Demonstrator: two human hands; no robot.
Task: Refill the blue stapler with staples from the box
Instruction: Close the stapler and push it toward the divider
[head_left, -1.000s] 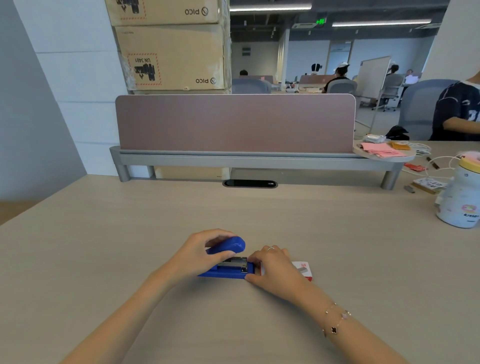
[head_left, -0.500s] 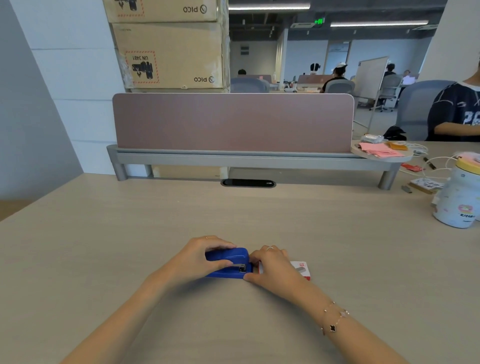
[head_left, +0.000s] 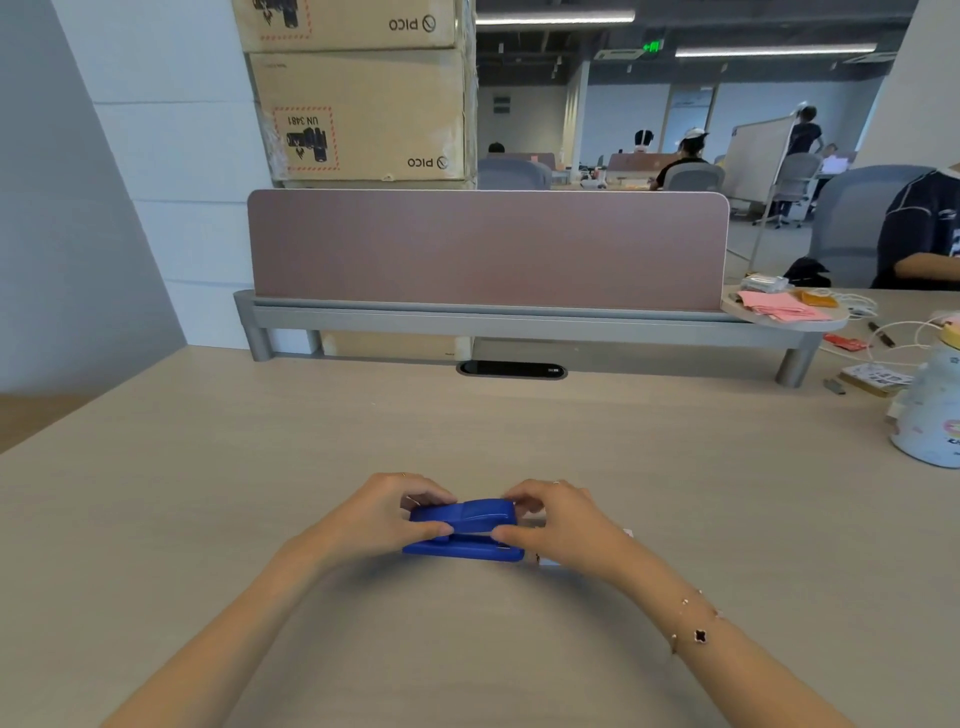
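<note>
The blue stapler (head_left: 464, 530) lies on the pale wooden desk (head_left: 467, 431) in front of me, its top arm down over the base. My left hand (head_left: 384, 514) grips its left, hinge end with thumb and fingers. My right hand (head_left: 563, 525) pinches its right, front end. The staple box (head_left: 626, 535) sits just behind my right hand and is almost wholly hidden; only a white and red corner shows.
A pink divider panel (head_left: 488, 249) on a grey rail crosses the back of the desk, with a cable slot (head_left: 511, 370) before it. A white patterned bottle (head_left: 930, 415), cables and small items crowd the right edge. Another person sits at far right.
The stapler's top arm, raised a second ago, has come down shut. My right hand has shifted from the magazine to the stapler's front end.
</note>
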